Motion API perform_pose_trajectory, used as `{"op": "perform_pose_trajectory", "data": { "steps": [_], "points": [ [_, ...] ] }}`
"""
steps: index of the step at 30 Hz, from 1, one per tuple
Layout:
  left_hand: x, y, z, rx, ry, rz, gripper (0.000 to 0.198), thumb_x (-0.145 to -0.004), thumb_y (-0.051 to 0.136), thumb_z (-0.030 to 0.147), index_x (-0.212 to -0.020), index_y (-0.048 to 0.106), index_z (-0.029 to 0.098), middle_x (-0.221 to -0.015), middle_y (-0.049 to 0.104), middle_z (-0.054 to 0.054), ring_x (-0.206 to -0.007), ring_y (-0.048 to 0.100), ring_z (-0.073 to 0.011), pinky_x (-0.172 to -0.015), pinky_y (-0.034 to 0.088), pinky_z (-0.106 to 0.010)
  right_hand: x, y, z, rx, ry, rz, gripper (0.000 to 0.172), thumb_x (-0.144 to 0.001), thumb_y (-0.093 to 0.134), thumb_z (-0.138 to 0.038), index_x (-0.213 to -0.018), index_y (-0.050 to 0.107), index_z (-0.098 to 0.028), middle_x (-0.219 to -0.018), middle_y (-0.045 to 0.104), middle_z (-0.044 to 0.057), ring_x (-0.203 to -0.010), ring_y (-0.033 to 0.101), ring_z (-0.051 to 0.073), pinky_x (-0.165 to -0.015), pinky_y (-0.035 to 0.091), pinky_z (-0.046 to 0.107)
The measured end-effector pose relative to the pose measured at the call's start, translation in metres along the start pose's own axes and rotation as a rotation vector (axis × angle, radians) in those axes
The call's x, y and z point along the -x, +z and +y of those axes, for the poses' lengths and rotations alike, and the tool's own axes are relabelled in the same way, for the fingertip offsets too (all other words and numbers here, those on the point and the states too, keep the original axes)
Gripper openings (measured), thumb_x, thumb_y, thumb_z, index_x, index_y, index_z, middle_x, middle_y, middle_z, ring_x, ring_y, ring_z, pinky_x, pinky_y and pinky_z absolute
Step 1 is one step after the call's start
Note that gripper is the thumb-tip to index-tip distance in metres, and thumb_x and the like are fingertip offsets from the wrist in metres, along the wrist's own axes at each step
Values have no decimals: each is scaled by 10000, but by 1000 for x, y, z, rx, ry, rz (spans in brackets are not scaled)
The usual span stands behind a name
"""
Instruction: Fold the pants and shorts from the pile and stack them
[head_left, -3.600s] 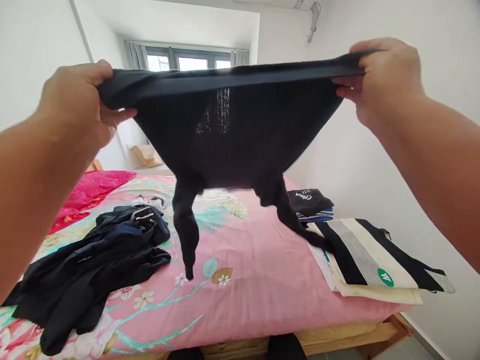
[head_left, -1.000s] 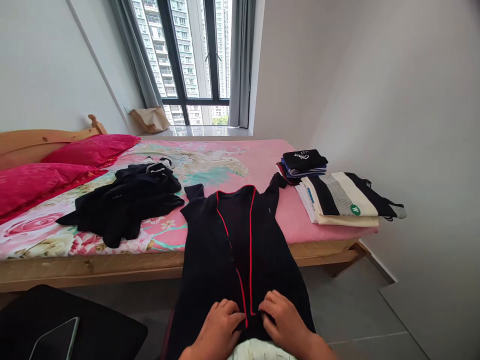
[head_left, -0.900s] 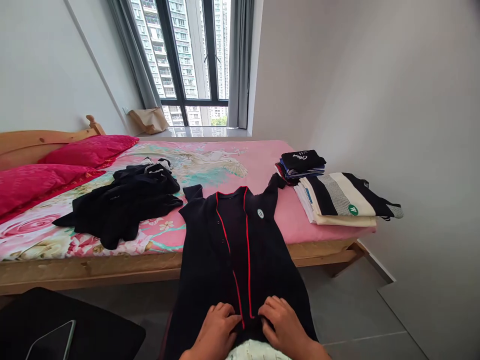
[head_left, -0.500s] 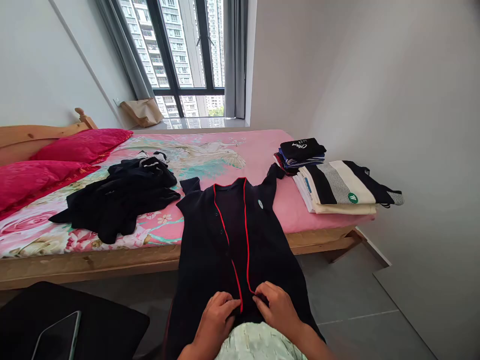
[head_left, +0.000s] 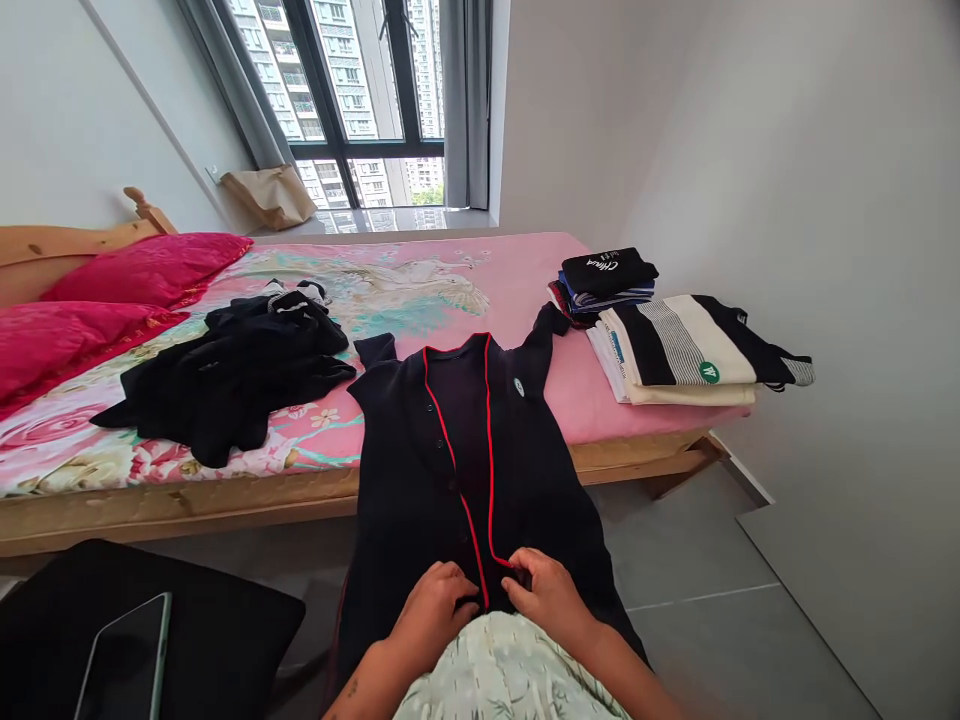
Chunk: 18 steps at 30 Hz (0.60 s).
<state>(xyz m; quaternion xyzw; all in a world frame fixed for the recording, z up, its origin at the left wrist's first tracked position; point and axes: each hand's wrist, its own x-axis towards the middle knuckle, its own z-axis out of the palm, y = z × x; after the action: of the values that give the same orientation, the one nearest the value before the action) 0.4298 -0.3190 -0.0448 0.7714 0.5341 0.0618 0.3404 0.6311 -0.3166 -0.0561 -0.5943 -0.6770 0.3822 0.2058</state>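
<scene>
Head view shows a black garment with red piping (head_left: 465, 450) stretched lengthwise from the lower middle of the frame up to the centre, its collar end lying on the pink floral bed (head_left: 480, 290) and its hem end drawn off the bed's edge toward the person's lap. Its long axis runs nearly straight up the frame, collar pointing away toward the window. A small round white badge sits on its chest, right of the piping; its wording is too small to read. Both hands sit at the hem end, side by side: the left hand (head_left: 435, 610) pinches the fabric just left of the red edge, the right hand (head_left: 551, 600) pinches just right of it, fingers closed on cloth. At centre left lies a heap of dark clothes (head_left: 232, 375). At upper right stands a folded stack (head_left: 604, 280) whose top black piece reads "China", beside a folded striped shirt (head_left: 690, 345) with a green round logo.
</scene>
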Motion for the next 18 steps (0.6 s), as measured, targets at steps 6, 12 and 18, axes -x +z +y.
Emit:
{"op": "perform_pose_trajectory", "data": {
  "steps": [6, 12, 18],
  "points": [
    [-11, 1, 7, 66, -63, -12, 127, -666, 539, 99, -693, 636, 177, -720, 615, -8, -738, 531, -161, -690, 372, -271, 1, -2, -7, -61, 22, 6, 40, -703, 544, -183, -723, 578, -182, -722, 557, -13, -662, 503, 113, -614, 354, 214],
    [-17, 4, 16, 285, -106, 92, 73, -713, 481, 135, -693, 537, 177, -648, 551, 29, -617, 474, -100, -582, 345, -209, 1, -5, -22, -106, -61, 13, 70, -712, 538, -171, -739, 599, -191, -761, 572, -5, -702, 514, 111, -641, 352, 209],
    [-13, 16, 9, 591, -106, 189, 77, -716, 517, 185, -696, 444, 194, -637, 464, 44, -604, 418, -100, -570, 338, -215, -1, 3, -17, -53, -64, -9, 128, -711, 528, -166, -749, 646, -198, -731, 584, 1, -685, 509, 120, -632, 341, 223]
  ]
}}
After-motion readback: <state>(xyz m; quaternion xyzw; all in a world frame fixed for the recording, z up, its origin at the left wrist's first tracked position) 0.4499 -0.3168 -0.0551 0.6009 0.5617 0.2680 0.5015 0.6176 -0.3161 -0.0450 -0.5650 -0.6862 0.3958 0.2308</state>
